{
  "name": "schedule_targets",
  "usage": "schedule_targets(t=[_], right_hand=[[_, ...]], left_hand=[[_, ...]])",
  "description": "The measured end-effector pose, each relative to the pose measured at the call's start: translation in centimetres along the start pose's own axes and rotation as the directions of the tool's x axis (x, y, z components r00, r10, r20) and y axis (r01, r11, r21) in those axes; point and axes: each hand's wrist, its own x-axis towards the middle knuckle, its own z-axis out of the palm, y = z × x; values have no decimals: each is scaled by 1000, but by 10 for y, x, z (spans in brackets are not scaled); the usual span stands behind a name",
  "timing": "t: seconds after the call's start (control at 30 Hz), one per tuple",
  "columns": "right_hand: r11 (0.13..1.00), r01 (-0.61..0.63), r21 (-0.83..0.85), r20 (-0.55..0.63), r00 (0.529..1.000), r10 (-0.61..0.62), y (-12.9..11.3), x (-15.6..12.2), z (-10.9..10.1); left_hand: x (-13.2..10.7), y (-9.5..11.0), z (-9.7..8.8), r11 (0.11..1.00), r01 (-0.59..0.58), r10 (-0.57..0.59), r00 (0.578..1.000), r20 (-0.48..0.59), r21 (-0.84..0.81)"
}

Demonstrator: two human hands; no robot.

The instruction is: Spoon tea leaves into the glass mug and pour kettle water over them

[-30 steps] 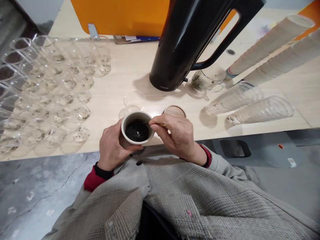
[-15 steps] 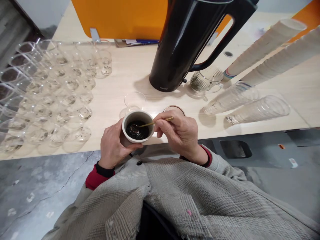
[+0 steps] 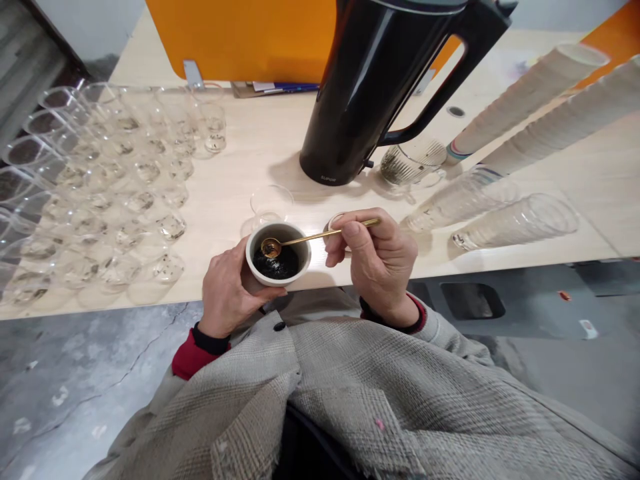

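So: left hand grips cup, right hand spoon.

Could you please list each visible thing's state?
Left hand, wrapped around the pale cup.
Pale cup, open, dark material inside.
Right hand, pinching the gold spoon.
Gold spoon, bowl inside the cup.
Black kettle, standing upright.
Clear cups at left, upright, dark bits inside.
White cups, nested in stacks.

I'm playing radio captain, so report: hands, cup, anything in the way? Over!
Left hand: gripping white cup, dark stuff inside. Right hand: gold spoon, over cup's rim. Black kettle stands beyond, not in the way.
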Motion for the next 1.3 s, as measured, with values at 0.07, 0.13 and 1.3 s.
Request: schedule_targets(t=[0.07, 0.13, 1.3], right_hand=[[999, -20, 35, -26, 999, 21, 2, 1, -1], [998, -26, 49, -55, 998, 28, 3, 4, -2], [892, 194, -408, -602, 678, -422, 8, 58, -78]], left_hand=[[0, 0, 1, 1000, 3, -3, 1000, -3, 3], [0, 0, 1, 1000, -1, 1, 1000, -11, 2], [3, 1, -1, 997, -58, 61, 997, -55, 60]])
